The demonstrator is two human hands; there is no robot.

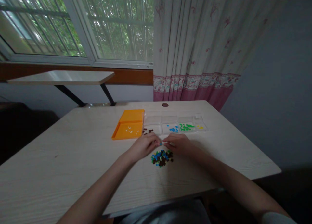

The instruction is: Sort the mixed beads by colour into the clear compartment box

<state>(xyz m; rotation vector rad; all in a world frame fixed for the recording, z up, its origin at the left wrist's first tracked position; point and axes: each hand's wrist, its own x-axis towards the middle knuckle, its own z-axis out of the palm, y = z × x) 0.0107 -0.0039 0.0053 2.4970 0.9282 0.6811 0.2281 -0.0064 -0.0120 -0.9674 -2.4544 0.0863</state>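
Note:
Close together above the table, my two hands meet fingertip to fingertip. My left hand (146, 144) pinches a tiny blue building brick (161, 143) that shows at its fingertips. My right hand (179, 143) has its fingers pressed together beside that brick; what they grip, if anything, is too small to name. Just below the hands lies a pile of small mixed bricks (162, 158) in blue, brown, green and some yellow. Beyond the hands is a clear compartment tray (161, 124), with brown, blue, green and yellow bricks sorted in separate front compartments.
An orange open case (133, 115) with several white pieces (129, 130) stands left of the clear tray. A raised shelf (73, 77) on black legs is at the back left of the wooden table (80, 159). Behind are a window and a curtain (195, 48).

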